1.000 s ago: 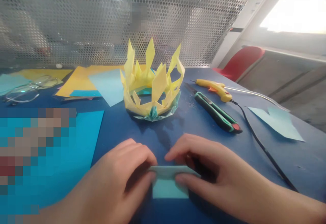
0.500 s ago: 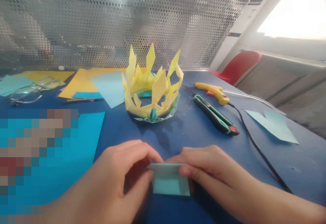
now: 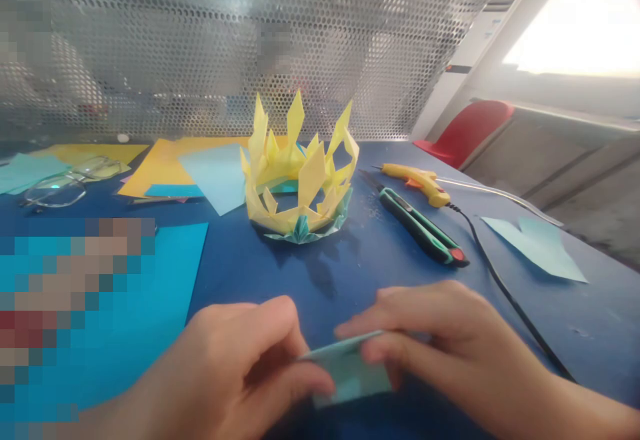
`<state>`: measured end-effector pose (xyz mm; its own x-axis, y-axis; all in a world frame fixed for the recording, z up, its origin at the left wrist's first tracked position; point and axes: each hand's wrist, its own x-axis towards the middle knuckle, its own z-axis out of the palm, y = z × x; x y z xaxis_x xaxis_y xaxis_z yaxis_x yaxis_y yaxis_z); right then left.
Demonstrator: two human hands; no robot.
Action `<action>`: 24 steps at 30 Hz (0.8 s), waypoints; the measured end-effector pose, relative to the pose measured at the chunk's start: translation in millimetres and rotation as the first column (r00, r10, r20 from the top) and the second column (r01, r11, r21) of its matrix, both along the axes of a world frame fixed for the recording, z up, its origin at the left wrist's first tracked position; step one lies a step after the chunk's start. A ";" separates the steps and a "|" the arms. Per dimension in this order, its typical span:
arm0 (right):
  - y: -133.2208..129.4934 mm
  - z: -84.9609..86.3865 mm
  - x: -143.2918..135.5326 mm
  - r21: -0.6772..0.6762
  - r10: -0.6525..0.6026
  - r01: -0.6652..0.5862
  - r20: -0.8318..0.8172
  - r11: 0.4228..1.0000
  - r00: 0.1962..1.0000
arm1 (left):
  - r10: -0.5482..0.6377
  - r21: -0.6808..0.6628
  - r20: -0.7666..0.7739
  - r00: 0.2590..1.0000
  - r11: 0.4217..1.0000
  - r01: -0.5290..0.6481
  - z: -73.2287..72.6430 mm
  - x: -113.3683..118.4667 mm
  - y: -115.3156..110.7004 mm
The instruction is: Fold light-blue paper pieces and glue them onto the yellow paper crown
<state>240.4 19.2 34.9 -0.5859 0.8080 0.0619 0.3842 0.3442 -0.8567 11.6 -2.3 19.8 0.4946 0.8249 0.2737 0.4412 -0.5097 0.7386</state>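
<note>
While the left hand (image 3: 245, 353) is clamped on one end of the folded paper (image 3: 350, 370), thumb in front, the right hand (image 3: 445, 340) pinches the other, so neither is nearer. The paper lies between them, its long axis side to side, right end higher in view. Beyond, on the tabletop (image 3: 260, 273), stands the yellow crown (image 3: 311, 177).

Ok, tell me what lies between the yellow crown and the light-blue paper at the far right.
In the head view, going from crown to paper: first the utility knife, then the black cord.
</note>
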 end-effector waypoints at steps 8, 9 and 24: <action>6.5 2.9 6.3 -0.073 0.021 -0.021 0.002 0.997 1.000 | 0.090 0.130 -0.162 0.983 0.989 -0.069 -1.4 -1.8 -1.6; 7.1 3.0 6.5 -0.076 0.039 -0.038 0.009 0.996 0.999 | 0.095 0.152 -0.183 0.979 0.986 -0.067 -0.9 -1.4 -2.2; 6.2 -11.0 -3.2 0.197 -0.036 0.059 -0.121 0.979 0.992 | 0.087 -0.220 0.132 0.987 0.974 -0.056 -2.3 5.7 -1.6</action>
